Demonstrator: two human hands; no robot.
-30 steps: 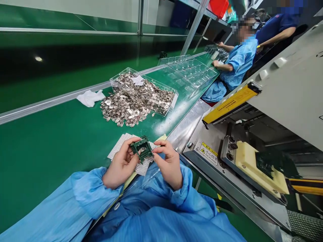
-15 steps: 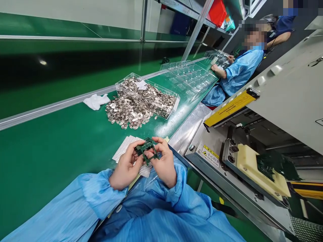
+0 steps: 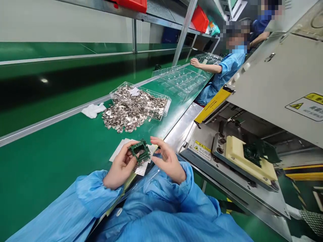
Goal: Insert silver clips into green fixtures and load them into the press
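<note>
My left hand (image 3: 120,169) grips a small green square frame (image 3: 140,151), like a plastic or circuit-board part with an opening in its middle. Thumb and fingers pinch its left side. Just right of the frame, my right hand (image 3: 169,160) holds nothing, its fingers apart and curved. Beneath both hands lies a sheet with rows of small silvery pieces (image 3: 118,149), partly covered by the left hand. Beyond it, a heap of small metal pieces (image 3: 126,116) spills from a clear tray (image 3: 165,109) onto the green table (image 3: 63,144).
A white cloth (image 3: 93,110) lies left of the heap. Clear plastic trays (image 3: 180,79) sit further back, near a co-worker in blue (image 3: 219,79). At right stands a machine with a yellow bar (image 3: 213,105) and a cream fixture (image 3: 233,151) holding green parts.
My right hand has let go of the green frame and moved right, its fingers opening. The left hand keeps the frame, now turned. The co-worker's arm has stretched out, and the view has shifted.
</note>
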